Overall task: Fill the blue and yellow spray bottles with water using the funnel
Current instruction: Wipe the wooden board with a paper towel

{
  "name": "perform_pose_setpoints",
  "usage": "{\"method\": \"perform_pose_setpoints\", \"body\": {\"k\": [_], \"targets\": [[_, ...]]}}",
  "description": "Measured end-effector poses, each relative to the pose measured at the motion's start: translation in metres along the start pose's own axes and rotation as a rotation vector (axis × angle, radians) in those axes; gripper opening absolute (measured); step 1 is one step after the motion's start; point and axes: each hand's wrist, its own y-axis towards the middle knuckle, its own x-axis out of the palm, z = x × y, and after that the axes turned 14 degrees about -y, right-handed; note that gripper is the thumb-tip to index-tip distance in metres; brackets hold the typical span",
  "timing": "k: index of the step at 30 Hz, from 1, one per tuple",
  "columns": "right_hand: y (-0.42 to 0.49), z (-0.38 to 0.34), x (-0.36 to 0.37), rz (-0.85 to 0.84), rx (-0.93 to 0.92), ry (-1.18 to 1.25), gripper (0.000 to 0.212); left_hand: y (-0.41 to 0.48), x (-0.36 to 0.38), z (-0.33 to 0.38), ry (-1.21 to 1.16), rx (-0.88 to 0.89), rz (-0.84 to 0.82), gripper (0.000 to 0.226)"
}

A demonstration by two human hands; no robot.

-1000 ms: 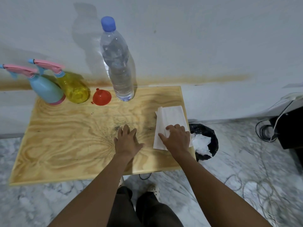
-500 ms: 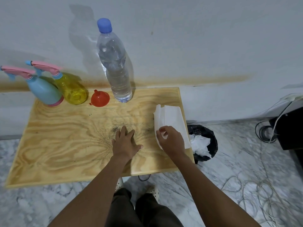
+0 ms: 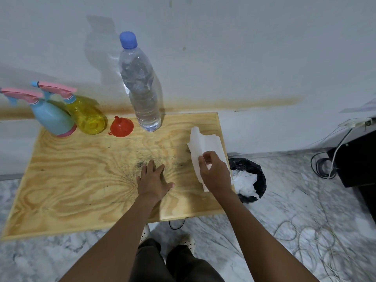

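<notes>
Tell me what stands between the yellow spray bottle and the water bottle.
In the head view, only the red funnel, mouth down on the table, stands between the yellow spray bottle and the water bottle.

A plain room at home: marble floor, stained wall, plywood table, bin

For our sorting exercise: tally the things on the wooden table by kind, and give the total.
Spray bottles: 2 (blue, yellow)
Water bottle: 1
Red funnel: 1
White paper towel, gripped by the right hand: 1
Total: 5
</notes>
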Motion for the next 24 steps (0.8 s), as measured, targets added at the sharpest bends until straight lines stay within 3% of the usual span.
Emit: {"method": "perform_pose_setpoints", "body": {"k": [8,13,17,24], "targets": [[0.006,-0.019,-0.026,0.146,-0.151,-0.019,0.016,0.0,-0.001,0.0,0.017,0.001,-0.005,0.086],[0.017,-0.032,-0.047,0.179,-0.14,0.059,0.014,0.0,0.0,0.0,0.01,0.005,-0.008,0.086],[0.019,-0.041,-0.065,0.178,-0.127,0.178,0.002,0.001,0.0,-0.001,0.015,0.008,-0.008,0.086],[0.026,-0.058,-0.092,0.225,-0.152,0.388,0.006,0.003,0.001,-0.001,0.026,0.007,-0.007,0.087]]}}
